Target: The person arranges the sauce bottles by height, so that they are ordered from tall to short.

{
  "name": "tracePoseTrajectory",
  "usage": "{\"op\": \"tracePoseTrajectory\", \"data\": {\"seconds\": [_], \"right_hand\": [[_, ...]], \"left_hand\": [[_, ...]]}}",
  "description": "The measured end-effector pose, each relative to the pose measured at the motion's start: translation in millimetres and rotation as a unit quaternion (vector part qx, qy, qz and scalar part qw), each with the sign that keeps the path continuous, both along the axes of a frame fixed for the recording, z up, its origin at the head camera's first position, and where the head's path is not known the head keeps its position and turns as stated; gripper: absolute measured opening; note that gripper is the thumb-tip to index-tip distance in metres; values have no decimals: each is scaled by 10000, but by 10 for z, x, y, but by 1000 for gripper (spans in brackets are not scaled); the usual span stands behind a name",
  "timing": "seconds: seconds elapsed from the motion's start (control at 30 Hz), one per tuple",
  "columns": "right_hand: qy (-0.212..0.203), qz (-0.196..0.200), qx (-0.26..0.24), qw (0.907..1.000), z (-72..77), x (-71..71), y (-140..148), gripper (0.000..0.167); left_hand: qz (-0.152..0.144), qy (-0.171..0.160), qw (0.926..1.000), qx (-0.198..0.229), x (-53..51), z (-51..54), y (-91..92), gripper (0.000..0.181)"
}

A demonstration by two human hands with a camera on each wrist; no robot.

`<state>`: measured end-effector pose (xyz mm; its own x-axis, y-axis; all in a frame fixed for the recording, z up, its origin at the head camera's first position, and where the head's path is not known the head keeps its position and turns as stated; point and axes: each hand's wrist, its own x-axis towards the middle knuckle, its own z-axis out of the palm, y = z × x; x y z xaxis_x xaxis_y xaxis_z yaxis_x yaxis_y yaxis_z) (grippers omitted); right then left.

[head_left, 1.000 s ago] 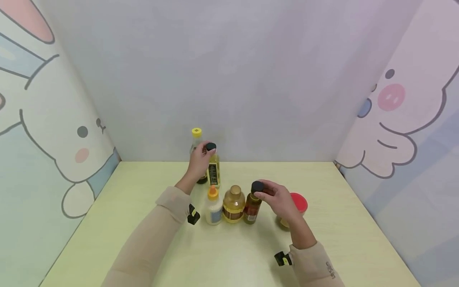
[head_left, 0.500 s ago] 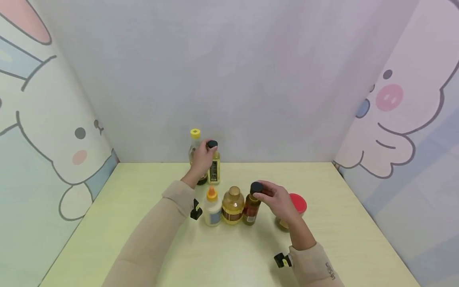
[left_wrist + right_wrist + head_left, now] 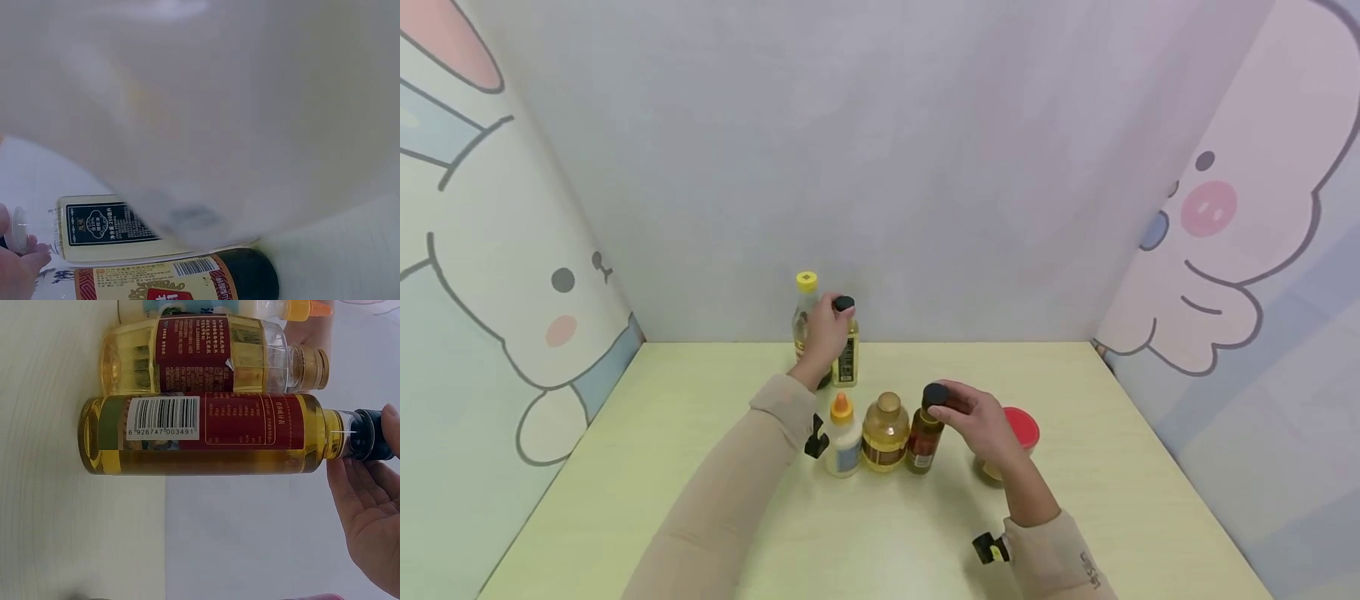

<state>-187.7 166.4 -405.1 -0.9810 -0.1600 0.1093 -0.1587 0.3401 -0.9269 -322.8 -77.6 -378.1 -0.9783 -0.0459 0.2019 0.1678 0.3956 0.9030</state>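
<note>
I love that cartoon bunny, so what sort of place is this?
Probably an indoor tabletop booth: a pale table meets a plain grey wall, with cartoon-covered side panels on both sides.

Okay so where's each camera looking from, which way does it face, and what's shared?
Head: worn on the head, facing forward and down over the table; the left hand, right hand and both sleeves show.
Left wrist: worn there, facing the black-labelled bottle; fingers show at the left edge, and a pale blur covers much.
Right wrist: worn there, facing the barcoded red-labelled bottle; part of the right hand shows at the right edge.
Shared: head and left wrist both show the black-labelled bottle.
</note>
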Motion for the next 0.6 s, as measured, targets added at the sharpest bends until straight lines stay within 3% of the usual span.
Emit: {"op": "tracePoseTrajectory", "data": {"seconds": [0.37,0.6], "right_hand": [[-18,54,-41,10000,-11,15,-16,44],[-21,-2,17,10000,-16,10,-7,45]], "left_hand": [[25,85,9999,-147,-16,-30,-33,45],[-67,-113,9994,-318,-18,-8,-31,49]]}}
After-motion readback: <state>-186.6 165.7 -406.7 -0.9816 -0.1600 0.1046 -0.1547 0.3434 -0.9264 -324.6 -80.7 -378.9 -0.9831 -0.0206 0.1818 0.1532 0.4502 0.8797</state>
